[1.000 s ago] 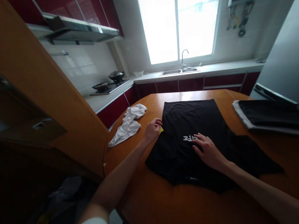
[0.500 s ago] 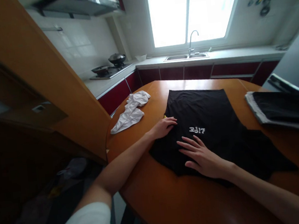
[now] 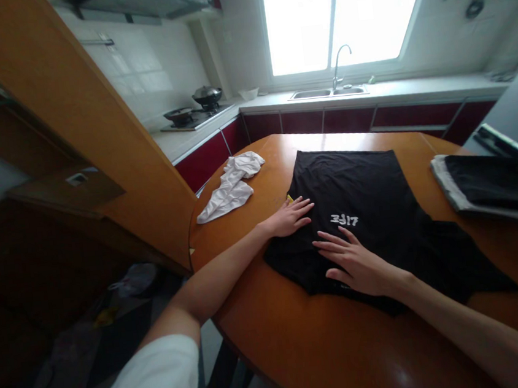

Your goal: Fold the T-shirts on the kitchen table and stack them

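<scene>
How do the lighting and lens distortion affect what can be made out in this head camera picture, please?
In the head view, the window is blown out white, so nothing outside shows; its glare lies on the far table edge. The wide lens bends the wooden cabinet and the counter lines. The lower left floor is dark and murky. The black shirt shows little fold detail, though both the left hand and right hand are sharp.

A white cloth lies crumpled on the wooden table. Folded dark clothes sit at its right edge. Behind: sink, stove, window.
</scene>
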Action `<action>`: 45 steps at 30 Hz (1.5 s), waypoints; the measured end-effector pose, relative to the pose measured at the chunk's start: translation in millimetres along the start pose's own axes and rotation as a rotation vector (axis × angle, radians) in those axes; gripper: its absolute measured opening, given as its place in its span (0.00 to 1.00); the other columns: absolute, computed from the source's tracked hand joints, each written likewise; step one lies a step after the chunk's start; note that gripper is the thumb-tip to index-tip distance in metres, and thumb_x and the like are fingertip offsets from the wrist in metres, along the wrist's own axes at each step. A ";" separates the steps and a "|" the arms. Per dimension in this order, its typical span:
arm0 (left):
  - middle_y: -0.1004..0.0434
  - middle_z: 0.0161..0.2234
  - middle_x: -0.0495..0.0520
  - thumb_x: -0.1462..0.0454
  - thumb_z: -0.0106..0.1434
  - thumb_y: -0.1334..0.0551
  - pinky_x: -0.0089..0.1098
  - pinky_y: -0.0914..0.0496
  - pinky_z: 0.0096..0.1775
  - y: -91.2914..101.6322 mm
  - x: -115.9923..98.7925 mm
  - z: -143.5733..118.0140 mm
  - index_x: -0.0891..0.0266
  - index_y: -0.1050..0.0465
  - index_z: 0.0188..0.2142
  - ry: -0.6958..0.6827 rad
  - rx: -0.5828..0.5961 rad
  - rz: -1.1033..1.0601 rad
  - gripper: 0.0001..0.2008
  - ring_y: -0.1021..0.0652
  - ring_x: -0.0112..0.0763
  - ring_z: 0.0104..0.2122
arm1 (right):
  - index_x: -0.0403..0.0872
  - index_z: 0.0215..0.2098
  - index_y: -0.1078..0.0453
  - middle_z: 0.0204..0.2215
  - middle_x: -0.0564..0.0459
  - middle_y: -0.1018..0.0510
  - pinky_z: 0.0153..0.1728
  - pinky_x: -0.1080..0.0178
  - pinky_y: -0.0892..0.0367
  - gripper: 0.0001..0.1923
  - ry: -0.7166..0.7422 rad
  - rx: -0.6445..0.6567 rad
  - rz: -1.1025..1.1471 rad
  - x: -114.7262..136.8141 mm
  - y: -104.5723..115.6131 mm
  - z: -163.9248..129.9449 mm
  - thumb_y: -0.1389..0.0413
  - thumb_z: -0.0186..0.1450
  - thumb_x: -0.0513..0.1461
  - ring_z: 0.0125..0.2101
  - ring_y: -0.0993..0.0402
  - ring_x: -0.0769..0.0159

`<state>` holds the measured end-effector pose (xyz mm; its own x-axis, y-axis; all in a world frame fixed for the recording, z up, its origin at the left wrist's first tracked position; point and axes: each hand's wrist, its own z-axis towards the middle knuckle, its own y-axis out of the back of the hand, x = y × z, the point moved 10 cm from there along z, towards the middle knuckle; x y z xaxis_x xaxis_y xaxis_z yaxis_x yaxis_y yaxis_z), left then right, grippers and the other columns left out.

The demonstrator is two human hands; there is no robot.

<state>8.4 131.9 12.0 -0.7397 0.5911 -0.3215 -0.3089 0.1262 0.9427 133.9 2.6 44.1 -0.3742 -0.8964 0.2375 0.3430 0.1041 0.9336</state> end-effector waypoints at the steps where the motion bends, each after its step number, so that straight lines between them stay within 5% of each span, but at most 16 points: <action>1: 0.46 0.71 0.58 0.53 0.75 0.48 0.55 0.53 0.68 -0.6 -0.1 0.0 0.56 0.44 0.70 0.001 0.004 0.005 0.28 0.49 0.45 0.71 | 0.47 0.64 0.33 0.65 0.44 0.32 0.68 0.37 0.53 0.23 0.001 0.013 0.010 -0.3 -3.0 -0.6 0.49 0.74 0.46 0.69 0.45 0.50; 7: 0.30 0.63 0.59 0.59 0.75 0.48 0.49 0.45 0.67 17.8 4.0 3.1 0.58 0.33 0.64 0.015 -0.178 -0.016 0.21 0.35 0.41 0.66 | 0.45 0.66 0.36 0.67 0.42 0.35 0.67 0.40 0.48 0.25 0.001 -0.027 -0.025 -1.4 3.1 1.1 0.50 0.74 0.46 0.69 0.45 0.51; 14: 0.31 0.63 0.60 0.58 0.74 0.47 0.48 0.45 0.67 17.0 7.4 3.8 0.59 0.33 0.63 0.031 -0.191 -0.055 0.21 0.34 0.41 0.65 | 0.46 0.68 0.38 0.68 0.44 0.37 0.68 0.42 0.49 0.26 -0.030 -0.163 -0.090 -9.7 26.7 0.4 0.50 0.74 0.44 0.69 0.47 0.50; 20: 0.28 0.61 0.59 0.62 0.73 0.46 0.50 0.46 0.67 15.9 5.4 5.7 0.59 0.32 0.62 0.016 -0.190 0.023 0.19 0.31 0.40 0.63 | 0.48 0.58 0.27 0.59 0.46 0.25 0.67 0.41 0.49 0.18 -0.001 -0.076 0.007 -6.7 10.3 -0.7 0.49 0.74 0.44 0.66 0.38 0.53; 27: 0.18 0.47 0.53 0.66 0.70 0.42 0.44 0.38 0.60 29.5 7.8 16.7 0.58 0.24 0.54 0.025 -0.298 -0.002 0.15 0.23 0.37 0.51 | 0.47 0.57 0.26 0.59 0.45 0.24 0.67 0.39 0.49 0.18 -0.022 -0.035 0.037 -8.7 1.6 -0.3 0.50 0.75 0.45 0.65 0.38 0.52; 34: 0.19 0.41 0.51 0.68 0.69 0.41 0.41 0.36 0.57 37.4 1.4 14.6 0.57 0.23 0.50 0.021 -0.403 0.006 0.13 0.23 0.37 0.46 | 0.48 0.59 0.27 0.60 0.45 0.26 0.67 0.40 0.49 0.19 0.005 -0.086 0.000 -0.7 14.4 1.9 0.49 0.74 0.44 0.66 0.39 0.52; 39: 0.25 0.49 0.56 0.68 0.66 0.39 0.41 0.33 0.56 58.2 -3.5 3.6 0.57 0.27 0.55 0.106 -0.548 0.033 0.18 0.26 0.41 0.51 | 0.47 0.58 0.27 0.61 0.45 0.27 0.68 0.41 0.50 0.19 0.015 -0.089 -0.037 2.5 22.2 1.0 0.50 0.75 0.44 0.67 0.42 0.52; 45: 0.23 0.41 0.57 0.71 0.68 0.47 0.37 0.28 0.51 74.3 12.1 -11.4 0.60 0.24 0.44 0.206 -0.611 -0.034 0.13 0.23 0.38 0.45 | 0.47 0.54 0.25 0.58 0.45 0.24 0.67 0.42 0.48 0.17 0.004 -0.026 0.020 -3.1 8.3 -3.4 0.49 0.75 0.46 0.64 0.36 0.53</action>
<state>-30.4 139.3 77.1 -0.8042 0.4221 -0.4185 -0.5743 -0.3700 0.7303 140.8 4.8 50.2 -0.3641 -0.8958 0.2548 0.3724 0.1107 0.9215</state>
